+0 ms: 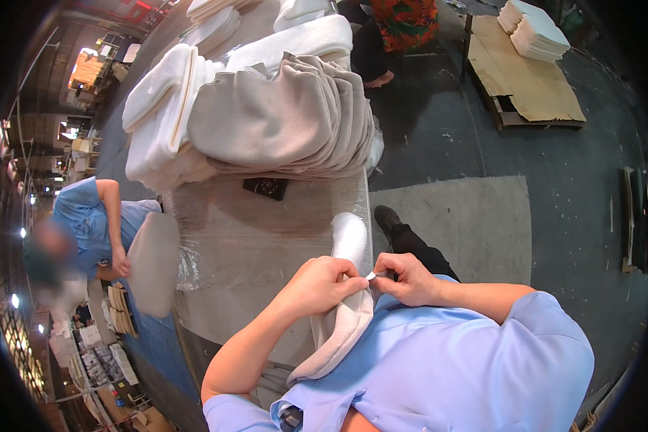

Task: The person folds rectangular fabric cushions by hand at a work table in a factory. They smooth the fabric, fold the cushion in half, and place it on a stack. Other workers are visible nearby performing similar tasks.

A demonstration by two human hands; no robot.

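Note:
My left hand (325, 288) is closed, pinching the edge of a beige fabric cushion cover (344, 330) that hangs down against my body. White padding (348, 236) sticks out beyond my fingers, close to the table's right edge. My right hand (410, 279) is closed too, fingertips pressed together on a thin dark strip at the cover's edge. A tiny white bit (370, 276) shows between the two hands; I cannot tell whether it is a tag or the strip's end. Both hands are nearly touching, just in front of my blue shirt.
The table (288, 230) is wrapped in clear film. On it are stacked beige covers (273, 115), white padding pieces (158, 108) and a small black item (266, 188). A co-worker (97, 223) at left holds a beige cushion (155, 263). A cardboard-topped pallet (525, 79) stands far right.

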